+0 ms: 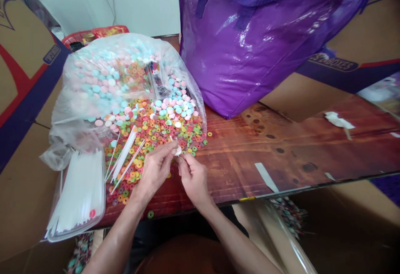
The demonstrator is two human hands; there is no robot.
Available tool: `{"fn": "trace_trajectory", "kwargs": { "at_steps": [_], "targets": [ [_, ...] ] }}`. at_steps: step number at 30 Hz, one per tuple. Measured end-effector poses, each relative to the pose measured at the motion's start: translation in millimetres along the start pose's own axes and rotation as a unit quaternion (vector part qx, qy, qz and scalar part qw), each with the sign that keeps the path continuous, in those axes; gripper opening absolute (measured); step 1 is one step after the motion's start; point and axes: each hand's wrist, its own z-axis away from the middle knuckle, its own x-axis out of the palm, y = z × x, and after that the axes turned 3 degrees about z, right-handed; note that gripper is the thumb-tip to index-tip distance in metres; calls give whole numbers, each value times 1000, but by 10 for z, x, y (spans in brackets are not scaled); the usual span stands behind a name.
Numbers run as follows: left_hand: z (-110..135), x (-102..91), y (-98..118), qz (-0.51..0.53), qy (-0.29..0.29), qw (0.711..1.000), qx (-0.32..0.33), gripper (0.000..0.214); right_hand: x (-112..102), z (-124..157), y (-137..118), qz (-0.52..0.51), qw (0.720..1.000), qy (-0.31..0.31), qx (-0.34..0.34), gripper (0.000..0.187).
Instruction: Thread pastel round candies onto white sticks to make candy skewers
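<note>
At the front edge of the candy pile, my left hand (158,163) is closed, thumb and fingers pinching a small white disc candy (178,151). A thin white stick (171,138) pokes up beside those fingertips; its lower part is hidden. My right hand (194,178) touches the candy's near side with fingers pinched together, and what they grip is too small to make out. Around both hands lie many small ring candies (150,130) in orange, red, green and yellow. Several loose white sticks (126,151) rest on the rings left of my left hand.
A clear plastic bag (78,78) spills pink, blue and white disc candies (179,109), with a printed packet (158,80) among them. A tub of white sticks (81,190) stands at left. A large purple bag (250,49) and cardboard boxes (21,74) flank the wooden table (231,157).
</note>
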Motion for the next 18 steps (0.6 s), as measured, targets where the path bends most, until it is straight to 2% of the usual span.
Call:
{"fn": "trace_trajectory", "kwargs": {
  "at_steps": [5,11,14,18],
  "targets": [
    [113,-168,-115,-124,62,990,-4,27,-136,-94,132,11,1000,-3,9,29],
    [241,-100,-180,-270,-57,960,45,19,-247,-156,244,44,999,-2,19,29],
    [204,-114,-149,-262,-83,960,49,18,-248,-141,249,45,999,0,16,28],
    [-26,-139,-67,-192,-16,979,60,19,-269,-110,264,29,999,16,32,28]
  ]
}}
